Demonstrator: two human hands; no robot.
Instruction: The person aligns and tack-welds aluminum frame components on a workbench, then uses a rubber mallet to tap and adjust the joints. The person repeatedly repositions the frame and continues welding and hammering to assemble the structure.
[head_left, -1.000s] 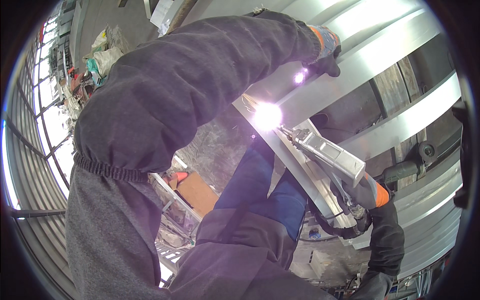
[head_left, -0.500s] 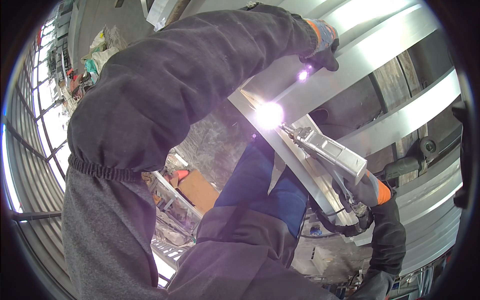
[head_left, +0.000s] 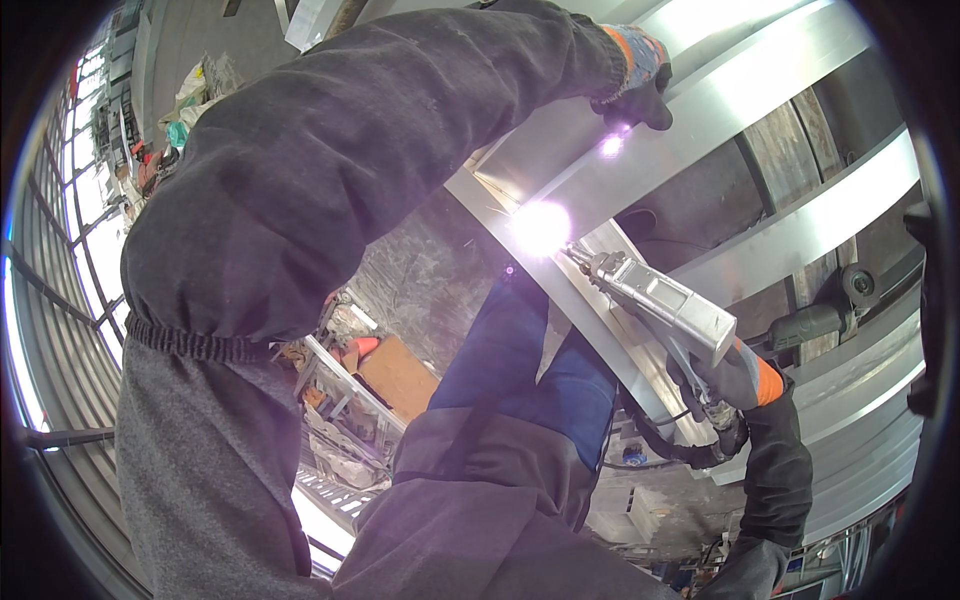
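Slats (head_left: 740, 105): bare metal, meeting the rail close to the glow (head_left: 541, 228); they could warp or burn through if the heat lingers in one spot.
Left sleeve (head_left: 330, 160): arches across beyond the glow; stray sparks could scorch its cloth.
Legs (head_left: 490, 350): just on the near side of the rail; hot droplets falling off its edge could burn the trousers.
Rail (head_left: 590, 325): runs slantwise in front of the legs, the glow on it; a shift under the left arm could spoil the joint.
Torch (head_left: 675, 305): over the rail, tip at the glow; a wrist slip or a tug from the cable (head_left: 690, 458) could pull it off line.
Right hand (head_left: 720, 375): gloved, closed around the torch below its body; some fingers hidden.
Left hand (head_left: 640, 95): gloved, over a slat, holding nothing visible; I cannot tell how far open it is or whether it touches the metal.
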